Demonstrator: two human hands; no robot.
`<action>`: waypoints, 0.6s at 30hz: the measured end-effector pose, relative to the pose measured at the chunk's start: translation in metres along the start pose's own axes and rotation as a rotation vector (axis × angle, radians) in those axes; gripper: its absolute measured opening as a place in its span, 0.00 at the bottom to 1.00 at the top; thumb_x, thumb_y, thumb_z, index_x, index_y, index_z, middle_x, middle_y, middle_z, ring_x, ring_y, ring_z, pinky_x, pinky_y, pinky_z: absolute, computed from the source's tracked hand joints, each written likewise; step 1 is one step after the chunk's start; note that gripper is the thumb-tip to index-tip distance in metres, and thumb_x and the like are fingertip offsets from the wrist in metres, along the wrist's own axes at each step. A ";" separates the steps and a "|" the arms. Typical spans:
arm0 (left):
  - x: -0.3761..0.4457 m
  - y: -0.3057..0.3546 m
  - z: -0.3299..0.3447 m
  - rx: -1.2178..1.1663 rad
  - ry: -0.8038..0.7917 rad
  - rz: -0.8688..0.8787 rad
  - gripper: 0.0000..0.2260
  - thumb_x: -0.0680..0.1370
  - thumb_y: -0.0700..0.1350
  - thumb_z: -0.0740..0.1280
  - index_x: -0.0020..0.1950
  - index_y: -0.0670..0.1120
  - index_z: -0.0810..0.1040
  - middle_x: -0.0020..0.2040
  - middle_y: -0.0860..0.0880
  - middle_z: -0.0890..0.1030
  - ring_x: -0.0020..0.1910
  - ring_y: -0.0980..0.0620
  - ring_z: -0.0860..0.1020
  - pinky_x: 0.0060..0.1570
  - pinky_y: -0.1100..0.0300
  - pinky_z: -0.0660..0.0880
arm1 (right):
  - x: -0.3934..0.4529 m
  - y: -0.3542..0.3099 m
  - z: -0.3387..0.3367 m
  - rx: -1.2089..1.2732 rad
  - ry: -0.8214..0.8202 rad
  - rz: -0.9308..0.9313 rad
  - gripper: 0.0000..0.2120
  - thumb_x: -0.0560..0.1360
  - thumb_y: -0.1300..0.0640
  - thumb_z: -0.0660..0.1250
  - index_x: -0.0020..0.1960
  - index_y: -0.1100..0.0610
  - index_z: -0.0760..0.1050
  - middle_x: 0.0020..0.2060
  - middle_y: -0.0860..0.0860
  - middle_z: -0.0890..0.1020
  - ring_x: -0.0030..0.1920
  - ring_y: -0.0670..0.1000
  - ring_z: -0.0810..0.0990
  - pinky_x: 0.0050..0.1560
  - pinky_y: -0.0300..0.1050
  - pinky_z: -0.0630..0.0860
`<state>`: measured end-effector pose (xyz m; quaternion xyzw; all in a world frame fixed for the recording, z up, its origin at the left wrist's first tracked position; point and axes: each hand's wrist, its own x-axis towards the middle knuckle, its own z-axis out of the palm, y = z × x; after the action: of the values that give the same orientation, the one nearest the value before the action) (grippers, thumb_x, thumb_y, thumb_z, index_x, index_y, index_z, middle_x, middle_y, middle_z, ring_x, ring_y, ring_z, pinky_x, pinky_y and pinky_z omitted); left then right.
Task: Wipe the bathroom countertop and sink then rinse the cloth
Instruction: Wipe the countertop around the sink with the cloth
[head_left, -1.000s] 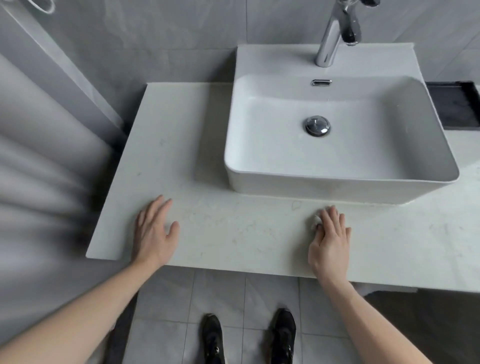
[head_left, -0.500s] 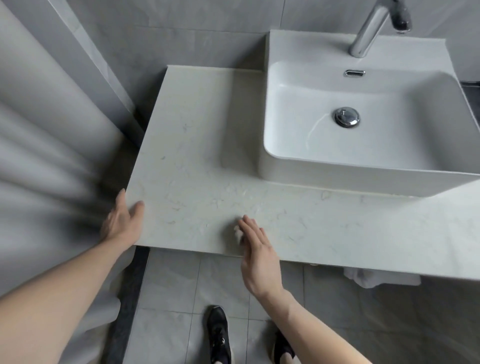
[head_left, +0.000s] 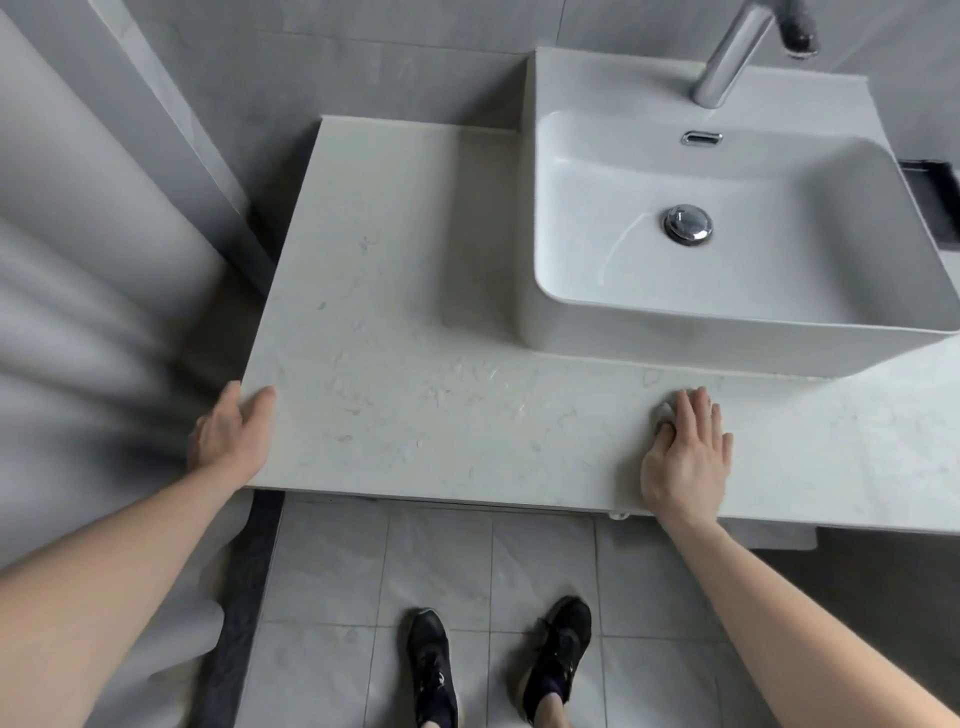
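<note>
— Cloth (head_left: 661, 413) first: where?
— Down on the countertop (head_left: 415, 338), near the front edge, just in front of the sink's (head_left: 675, 340) outer wall. Mostly hidden under the right hand (head_left: 685, 457), showing only as a pale crumpled bit beside the fingertips.
— Gripped, or merely pressed?
— Pressed, by the look of it. Laid palm down with fingers flat and only slightly fanned, not curled into a fist. Sensible for wiping: spreads the push and keeps so small a wad from slipping out.
— And the left hand (head_left: 231, 436)?
— Hooked over the counter's left front corner, thumb on top, with the other fingers out of sight round the edge. Holding nothing but the slab itself. Probably there as a brace, steadying the body for a lean across the stone.
— How far along?
— Hard to tell from the surface; no clear wet trail to read on that mottled stone. Judged as mid-wipe along the front strip, with the basin and the rinse under the faucet (head_left: 727, 67) yet to do. No water seen running from the spout.
— Worth watching for?
— Easy to skip the seam at the foot of the sink wall. Likely to need many passes with so little cloth
</note>
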<state>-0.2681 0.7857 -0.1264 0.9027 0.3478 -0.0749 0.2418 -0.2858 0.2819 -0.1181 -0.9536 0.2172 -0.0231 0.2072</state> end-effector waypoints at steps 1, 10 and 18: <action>-0.001 0.000 0.000 -0.005 0.007 0.013 0.24 0.76 0.68 0.51 0.55 0.49 0.68 0.59 0.35 0.80 0.59 0.30 0.75 0.50 0.44 0.70 | -0.005 -0.015 0.008 0.005 -0.001 -0.005 0.26 0.82 0.56 0.51 0.79 0.52 0.64 0.83 0.51 0.60 0.83 0.56 0.56 0.82 0.60 0.52; -0.006 0.003 0.000 -0.012 0.031 0.080 0.19 0.80 0.63 0.53 0.53 0.48 0.69 0.58 0.36 0.80 0.58 0.32 0.75 0.48 0.47 0.67 | -0.099 -0.148 0.074 0.088 -0.250 -0.592 0.30 0.79 0.60 0.53 0.81 0.53 0.63 0.83 0.49 0.59 0.84 0.53 0.54 0.83 0.56 0.50; -0.007 0.004 0.001 -0.005 0.037 0.088 0.20 0.79 0.64 0.52 0.52 0.48 0.69 0.58 0.36 0.80 0.58 0.32 0.75 0.48 0.46 0.68 | -0.103 -0.127 0.039 0.458 -0.390 -0.514 0.27 0.80 0.68 0.55 0.77 0.55 0.70 0.80 0.49 0.67 0.82 0.48 0.61 0.82 0.46 0.58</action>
<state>-0.2706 0.7792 -0.1236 0.9177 0.3125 -0.0468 0.2407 -0.3226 0.4452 -0.0977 -0.8924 -0.0830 0.0592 0.4395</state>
